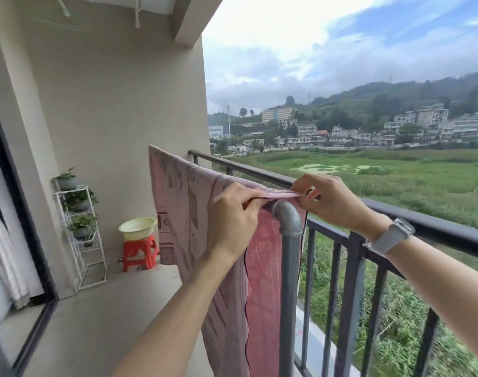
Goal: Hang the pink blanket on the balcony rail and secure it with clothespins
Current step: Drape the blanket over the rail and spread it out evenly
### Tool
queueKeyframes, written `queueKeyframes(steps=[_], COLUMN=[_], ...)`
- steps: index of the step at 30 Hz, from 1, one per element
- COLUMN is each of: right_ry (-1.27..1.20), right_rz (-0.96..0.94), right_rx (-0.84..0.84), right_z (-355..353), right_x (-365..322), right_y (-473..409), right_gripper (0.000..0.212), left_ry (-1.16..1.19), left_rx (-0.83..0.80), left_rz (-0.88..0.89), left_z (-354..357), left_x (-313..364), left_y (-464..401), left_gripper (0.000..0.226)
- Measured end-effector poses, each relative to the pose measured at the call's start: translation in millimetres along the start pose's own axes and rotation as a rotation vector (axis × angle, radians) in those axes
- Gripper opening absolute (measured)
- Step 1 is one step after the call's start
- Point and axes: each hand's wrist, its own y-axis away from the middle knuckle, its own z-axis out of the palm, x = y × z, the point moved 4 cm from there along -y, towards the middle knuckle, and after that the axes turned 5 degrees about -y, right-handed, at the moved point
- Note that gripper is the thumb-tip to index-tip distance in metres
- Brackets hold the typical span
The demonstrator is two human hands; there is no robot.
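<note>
Pink woven cloth with a darker geometric pattern, the blanket (194,213), hangs over a grey metal pipe (288,240) that runs just inside the balcony rail (436,227). The pipe bends at a rounded elbow joint and drops straight down as a post; the blanket drapes on both sides of it, its near face pale and its inner face a deeper rose, with a thin dark hem running down the edge.

Both hands work at the top edge by the elbow. The left hand (229,216) pinches the folded edge between thumb and curled fingers, knuckles up. The right hand (330,200) pinches the same strip of edge from the other side, so a short flat band of cloth is stretched between them just above the joint. A pale strap with a watch (392,235) circles the right wrist.

The rail itself is dark, smooth metal with square upright bars. At the far end of the concrete balcony floor, a red plastic stool (140,251) carries a pale yellow-green basin (137,228). Beside it a white wire shelf (80,235) holds small potted plants (80,201) against the plain beige wall.
</note>
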Motion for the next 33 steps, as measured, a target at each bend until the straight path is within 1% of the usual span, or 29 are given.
queueKeyframes(steps=[2, 4, 8, 11, 13, 16, 17, 19, 21, 22, 24, 27, 30, 33], right_ry=[0.008, -0.033, -0.173, -0.276, -0.361, -0.448, -0.465, -0.469, -0.458, -0.461, -0.479, -0.468, -0.428, -0.440], right_rz=[0.020, 0.047, 0.072, 0.098, 0.161, 0.240, 0.254, 0.267, 0.287, 0.308, 0.373, 0.442, 0.502, 0.557], right_rx=[-0.008, 0.019, 0.181, 0.269, 0.291, 0.282, 0.267, 0.212, 0.169, 0.160, 0.136, 0.124, 0.151, 0.124], right_z=[-1, -2, 4, 25, 39, 55, 60, 71, 83, 89, 103, 119, 126, 132], right_x=[7, 13, 10, 4, 6, 12, 13, 16, 18, 18, 19, 19, 17, 14], right_y=[15, 29, 49, 67, 82, 106, 113, 129, 145, 153, 169, 184, 190, 195], right_gripper=[0.011, 0.011, 0.008, 0.004, 0.006, 0.007, 0.006, 0.008, 0.009, 0.010, 0.009, 0.006, 0.005, 0.006], left_ry=[0.008, 0.033, 0.045, -0.016, -0.106, -0.221, -0.237, -0.258, -0.276, -0.273, -0.258, -0.172, -0.089, 0.016], left_rx=[0.018, 0.038, 0.079, 0.131, 0.133, 0.035, -0.006, -0.067, -0.083, -0.081, -0.071, -0.071, -0.070, -0.068], left_rz=[-0.003, -0.021, -0.072, -0.109, -0.136, -0.270, -0.327, -0.414, -0.475, -0.497, -0.522, -0.489, -0.502, -0.501], left_z=[1, -3, -10, -7, 2, 19, 23, 31, 35, 36, 38, 36, 23, 6], left_x=[3, 4, 6, 4, 0, -17, -25, -44, -59, -64, -67, -57, -51, -38], left_y=[10, 17, 43, 68, 83, 108, 119, 144, 170, 180, 193, 197, 199, 202], left_gripper=[0.011, 0.011, 0.012, 0.013, 0.018, 0.036, 0.037, 0.027, 0.014, 0.012, 0.012, 0.010, 0.011, 0.015])
